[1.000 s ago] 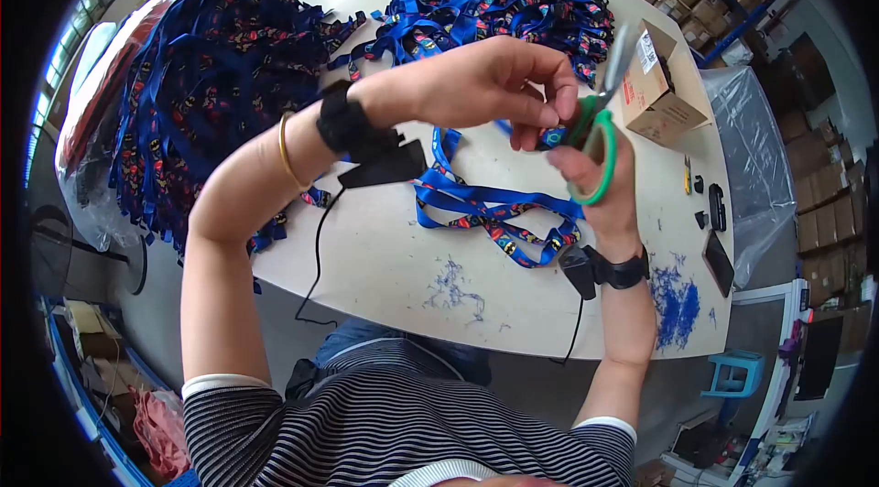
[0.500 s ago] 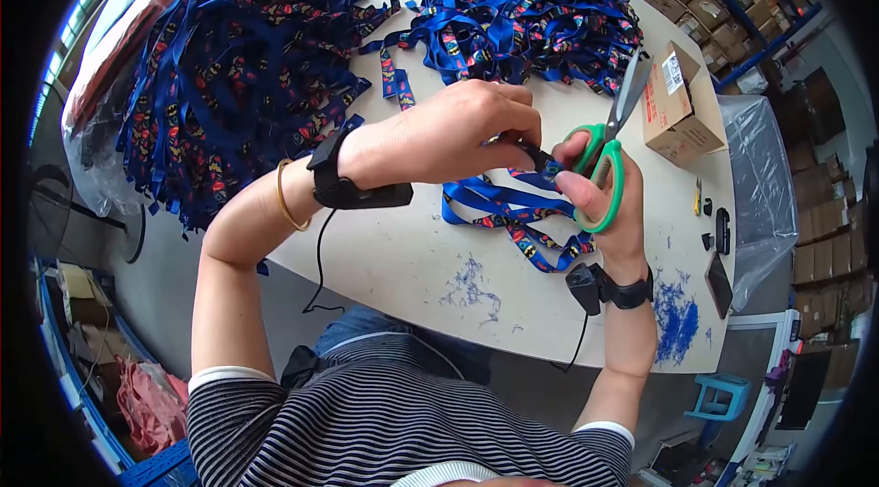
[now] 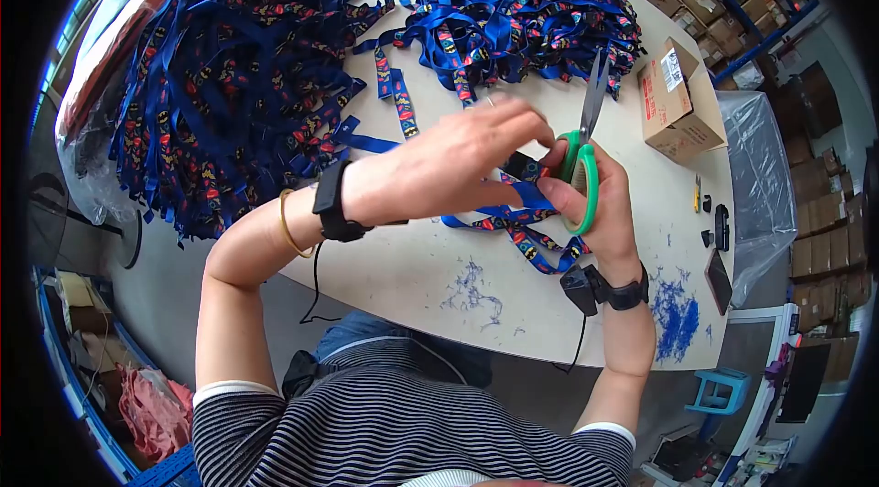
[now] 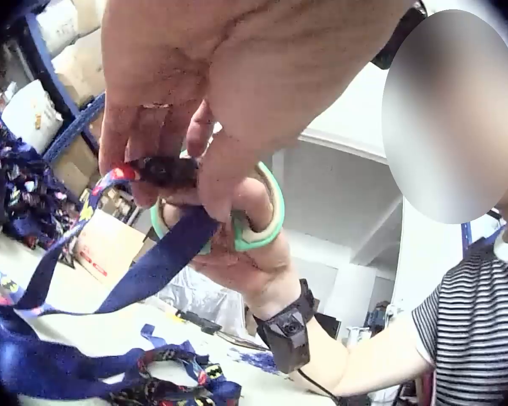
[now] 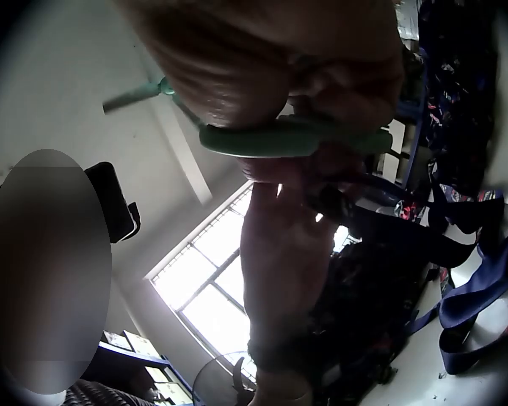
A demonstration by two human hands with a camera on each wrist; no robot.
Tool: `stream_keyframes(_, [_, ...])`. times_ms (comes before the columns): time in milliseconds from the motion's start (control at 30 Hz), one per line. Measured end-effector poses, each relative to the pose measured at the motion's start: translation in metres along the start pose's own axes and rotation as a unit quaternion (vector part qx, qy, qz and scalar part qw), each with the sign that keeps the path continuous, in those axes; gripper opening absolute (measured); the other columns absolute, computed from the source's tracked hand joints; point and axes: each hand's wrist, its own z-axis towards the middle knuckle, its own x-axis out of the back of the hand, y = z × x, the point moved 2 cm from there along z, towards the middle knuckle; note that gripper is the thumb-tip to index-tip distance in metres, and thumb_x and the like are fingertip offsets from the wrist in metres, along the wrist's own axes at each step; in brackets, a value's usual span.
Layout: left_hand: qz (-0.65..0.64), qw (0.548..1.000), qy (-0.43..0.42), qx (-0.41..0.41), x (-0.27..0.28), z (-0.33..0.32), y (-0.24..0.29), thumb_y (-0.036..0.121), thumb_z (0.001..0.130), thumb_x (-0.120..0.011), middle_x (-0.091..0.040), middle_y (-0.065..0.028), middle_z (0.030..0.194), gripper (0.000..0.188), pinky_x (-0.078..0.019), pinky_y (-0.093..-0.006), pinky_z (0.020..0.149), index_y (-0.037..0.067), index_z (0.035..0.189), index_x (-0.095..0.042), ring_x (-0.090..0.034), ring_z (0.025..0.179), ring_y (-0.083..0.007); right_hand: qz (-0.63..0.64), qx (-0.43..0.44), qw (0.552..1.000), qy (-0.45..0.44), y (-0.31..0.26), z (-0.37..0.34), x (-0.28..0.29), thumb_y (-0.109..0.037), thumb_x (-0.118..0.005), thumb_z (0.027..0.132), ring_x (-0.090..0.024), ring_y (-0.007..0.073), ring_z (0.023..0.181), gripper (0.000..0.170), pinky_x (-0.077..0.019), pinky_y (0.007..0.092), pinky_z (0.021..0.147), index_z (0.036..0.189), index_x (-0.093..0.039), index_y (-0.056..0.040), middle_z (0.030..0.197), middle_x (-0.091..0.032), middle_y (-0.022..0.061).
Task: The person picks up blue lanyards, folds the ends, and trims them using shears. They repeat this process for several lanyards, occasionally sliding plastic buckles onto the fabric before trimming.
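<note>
Black clip (image 4: 165,172): between the hands, over the tabletop (image 3: 385,263), nearer the right.
Lanyard (image 4: 157,266) axis: trails from the clip down to the tabletop.
Left hand (image 3: 453,160): looks open, thumb and fingers parted about the clip; I can't confirm contact.
Right hand (image 3: 612,203): grips scissors (image 3: 586,137), seems to pinch the lanyard.
Blades: point away from the person; I'd keep them there.

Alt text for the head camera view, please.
A person's right hand holds green-handled scissors, with the left hand beside it, over blue patterned straps on a white table. Two heaps of straps and a cardboard box share the table.
</note>
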Motion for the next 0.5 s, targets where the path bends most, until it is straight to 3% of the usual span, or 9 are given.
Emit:
stream_keyframes(67, [-0.112, 0.991, -0.022, 0.068, -0.009, -0.002, -0.002, 0.001, 0.074, -0.069, -0.059, -0.0143, 0.105, 0.040, -0.0498, -0.0383, 0.079, 0.001, 0.109, -0.051, -0.059, 0.097, -0.0332, 0.012, -0.013, 1.000, 0.003, 0.000, 0.000, 0.000, -0.006, -0.068, 0.081, -0.053, 0.0046, 0.078, 0.023, -0.0447, 0.0192, 0.069, 0.100, -0.056, -0.0021, 0.089, -0.060, 0.0011])
stream_keyframes(167, [-0.082, 0.993, -0.013, 0.089, -0.007, 0.000, -0.011, 0.001, 0.078, -0.065, -0.061, -0.0151, 0.097, 0.031, -0.0492, -0.0385, 0.076, 0.000, 0.105, -0.051, -0.060, 0.090, -0.0336, 0.022, -0.003, 1.000, -0.011, -0.003, 0.002, 0.001, -0.004, -0.068, 0.081, -0.054, 0.0058, 0.078, 0.022, -0.0450, 0.0198, 0.070, 0.100, -0.056, -0.0021, 0.089, -0.060, 0.0012])
stream_keyframes(267, [0.001, 1.000, 0.017, 0.022, -0.002, 0.005, -0.012, 0.001, 0.082, -0.061, -0.061, -0.0167, 0.093, 0.023, -0.0479, -0.0401, 0.072, -0.001, 0.103, -0.051, -0.060, 0.085, -0.0347, -0.033, 0.009, 0.999, 0.006, -0.001, 0.004, -0.001, 0.000, -0.067, 0.080, -0.054, 0.0068, 0.078, 0.022, -0.0450, 0.0210, 0.070, 0.098, -0.056, -0.0031, 0.089, -0.060, 0.0015])
stream_keyframes(367, [0.070, 0.996, 0.047, -0.041, 0.004, 0.013, -0.025, 0.001, 0.085, -0.057, -0.060, -0.0175, 0.087, 0.017, -0.0472, -0.0412, 0.070, 0.000, 0.102, -0.052, -0.060, 0.081, -0.0356, -0.134, 0.051, 0.987, 0.077, 0.017, 0.007, 0.004, 0.003, -0.066, 0.078, -0.053, 0.0071, 0.078, 0.023, -0.0448, 0.0220, 0.071, 0.097, -0.055, -0.0044, 0.088, -0.060, 0.0013])
stream_keyframes(400, [0.091, 0.995, 0.027, 0.028, 0.008, 0.012, -0.029, 0.002, 0.088, -0.053, -0.061, -0.0172, 0.083, 0.013, -0.0475, -0.0412, 0.067, 0.000, 0.101, -0.052, -0.060, 0.078, -0.0356, -0.133, 0.060, 0.984, 0.099, 0.019, 0.010, 0.007, 0.003, -0.066, 0.077, -0.053, 0.0061, 0.076, 0.024, -0.0447, 0.0227, 0.070, 0.097, -0.055, -0.0059, 0.087, -0.060, 0.0001])
stream_keyframes(500, [0.109, 0.990, 0.024, 0.086, 0.018, 0.012, -0.051, 0.007, 0.093, -0.047, -0.063, -0.0130, 0.071, 0.011, -0.0477, -0.0384, 0.059, 0.002, 0.101, -0.052, -0.062, 0.066, -0.0313, -0.205, 0.067, 0.961, 0.172, 0.028, 0.018, 0.032, 0.002, -0.065, 0.077, -0.056, 0.0086, 0.072, 0.023, -0.0466, 0.0258, 0.066, 0.098, -0.056, -0.0048, 0.080, -0.061, 0.0023])
